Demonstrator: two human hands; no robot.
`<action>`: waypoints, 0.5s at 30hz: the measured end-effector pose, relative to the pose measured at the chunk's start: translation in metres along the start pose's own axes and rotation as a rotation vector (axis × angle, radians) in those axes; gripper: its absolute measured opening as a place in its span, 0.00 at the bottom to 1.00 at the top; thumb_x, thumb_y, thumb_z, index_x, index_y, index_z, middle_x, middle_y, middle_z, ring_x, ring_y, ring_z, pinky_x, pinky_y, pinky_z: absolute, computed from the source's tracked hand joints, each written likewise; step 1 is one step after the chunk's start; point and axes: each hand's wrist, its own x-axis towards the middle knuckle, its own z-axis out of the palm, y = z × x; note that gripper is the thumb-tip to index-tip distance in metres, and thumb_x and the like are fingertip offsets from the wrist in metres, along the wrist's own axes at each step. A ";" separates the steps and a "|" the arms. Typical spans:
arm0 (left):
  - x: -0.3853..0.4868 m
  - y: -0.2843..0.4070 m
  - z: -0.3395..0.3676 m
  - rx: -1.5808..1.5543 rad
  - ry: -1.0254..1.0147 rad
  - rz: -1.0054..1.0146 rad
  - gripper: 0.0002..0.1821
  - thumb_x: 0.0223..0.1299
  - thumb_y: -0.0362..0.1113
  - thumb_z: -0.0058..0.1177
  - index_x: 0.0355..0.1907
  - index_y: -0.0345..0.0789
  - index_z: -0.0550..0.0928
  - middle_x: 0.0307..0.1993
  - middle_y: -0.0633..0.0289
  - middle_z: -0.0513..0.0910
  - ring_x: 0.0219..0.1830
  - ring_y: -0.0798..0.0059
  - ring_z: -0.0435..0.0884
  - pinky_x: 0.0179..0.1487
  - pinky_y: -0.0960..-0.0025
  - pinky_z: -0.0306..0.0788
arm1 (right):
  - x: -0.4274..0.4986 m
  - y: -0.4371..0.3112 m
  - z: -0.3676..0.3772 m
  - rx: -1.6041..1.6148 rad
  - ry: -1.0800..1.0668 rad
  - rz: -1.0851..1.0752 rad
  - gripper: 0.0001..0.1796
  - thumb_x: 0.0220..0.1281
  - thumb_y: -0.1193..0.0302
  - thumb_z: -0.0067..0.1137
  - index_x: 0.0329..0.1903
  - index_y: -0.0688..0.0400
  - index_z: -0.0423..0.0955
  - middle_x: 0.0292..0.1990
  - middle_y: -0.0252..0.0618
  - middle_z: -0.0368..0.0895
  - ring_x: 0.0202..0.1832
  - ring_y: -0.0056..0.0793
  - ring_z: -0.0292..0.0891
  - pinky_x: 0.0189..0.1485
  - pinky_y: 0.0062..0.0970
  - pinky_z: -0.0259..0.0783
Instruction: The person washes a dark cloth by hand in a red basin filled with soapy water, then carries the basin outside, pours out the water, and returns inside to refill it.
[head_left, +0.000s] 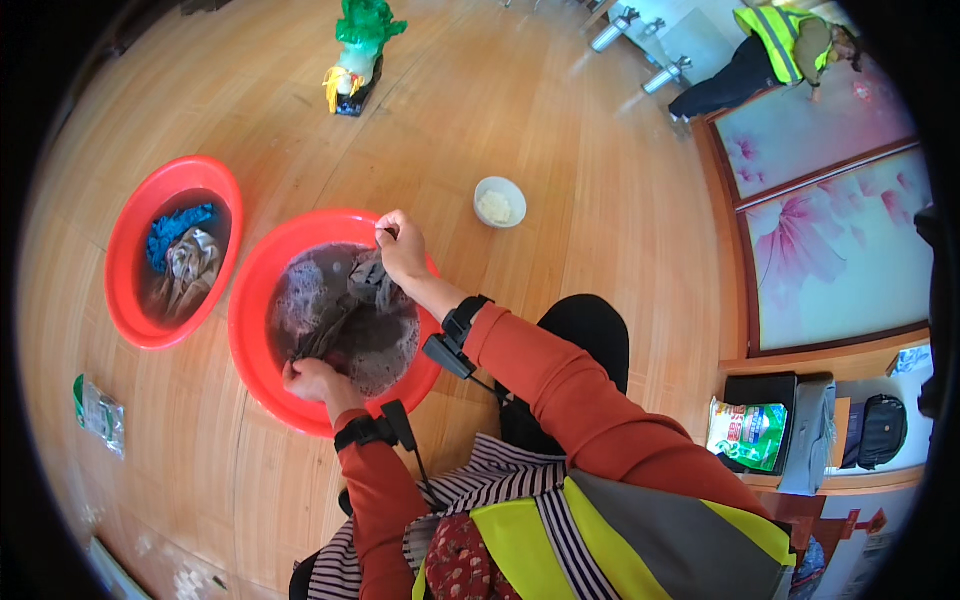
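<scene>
A red plastic basin (247, 330) of cloudy, sudsy water stands before me on the wood floor. A dark grey wet cloth (334, 322) stretches across it, partly under the water. My left hand (311, 379) pinches one end of the cloth at the basin's near left side. The other end is held by my right hand (399, 244) over the far right rim. Both wrists wear black straps with small devices. To the right, beyond the basin, a white bowl (520, 202) holds a white granular substance.
A second red basin (124, 300) at left holds water, a blue cloth and pale cloths. A plastic packet (101, 416) lies nearer. A green cabbage-shaped ornament (361, 45) stands farther off. A person in a yellow vest (784, 45) bends over a floral-panelled cabinet (810, 255) at right.
</scene>
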 end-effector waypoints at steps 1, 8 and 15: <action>-0.003 0.002 -0.001 0.037 -0.001 0.062 0.15 0.61 0.32 0.42 0.47 0.30 0.77 0.40 0.42 0.81 0.36 0.54 0.82 0.38 0.58 0.77 | -0.004 0.003 0.000 -0.073 -0.070 0.035 0.06 0.55 0.82 0.54 0.34 0.60 0.70 0.29 0.37 0.76 0.34 0.27 0.74 0.39 0.27 0.69; -0.026 0.005 -0.004 0.751 -0.047 0.712 0.26 0.53 0.41 0.57 0.58 0.49 0.73 0.58 0.42 0.62 0.52 0.43 0.71 0.54 0.51 0.69 | -0.046 0.022 -0.011 -0.709 -0.575 0.053 0.25 0.55 0.69 0.61 0.57 0.47 0.68 0.52 0.53 0.66 0.54 0.51 0.69 0.56 0.41 0.67; -0.029 0.001 -0.009 1.123 -0.457 0.498 0.22 0.52 0.38 0.54 0.53 0.48 0.77 0.60 0.45 0.65 0.58 0.45 0.68 0.58 0.54 0.67 | -0.062 0.020 -0.009 -0.834 -0.973 0.279 0.27 0.54 0.75 0.54 0.59 0.48 0.66 0.59 0.58 0.61 0.57 0.57 0.66 0.56 0.43 0.68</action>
